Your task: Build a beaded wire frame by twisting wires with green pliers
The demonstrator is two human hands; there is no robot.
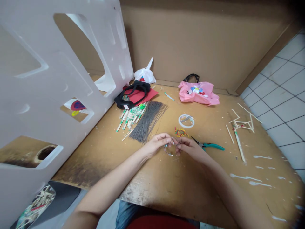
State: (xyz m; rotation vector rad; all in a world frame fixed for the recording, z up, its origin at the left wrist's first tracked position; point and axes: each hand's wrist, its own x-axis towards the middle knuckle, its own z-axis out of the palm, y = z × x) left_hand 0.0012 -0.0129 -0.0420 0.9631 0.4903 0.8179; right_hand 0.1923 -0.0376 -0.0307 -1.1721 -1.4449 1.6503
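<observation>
Just over the wooden table, my left hand (159,143) and my right hand (188,147) meet with fingers pinched. Between them hangs a small beaded bracelet (168,154), curved below the fingertips, with clear and bluish beads. Both hands are closed on it, the left at its upper left side and the right at its right side. The fingers partly hide the loop, so I cannot tell whether it is joined. Beside my right hand lie pliers (213,146) with teal handles. Red, yellow and green rubber bands (181,132) lie just beyond my fingers.
Beyond my hands are a bundle of grey wires (149,122), wrapped chopsticks (131,117), a white spool ring (186,121), a black head strap (133,94) and a pink bag (199,93). A stick frame (243,124) lies right. A white plastic panel (59,60) stands left.
</observation>
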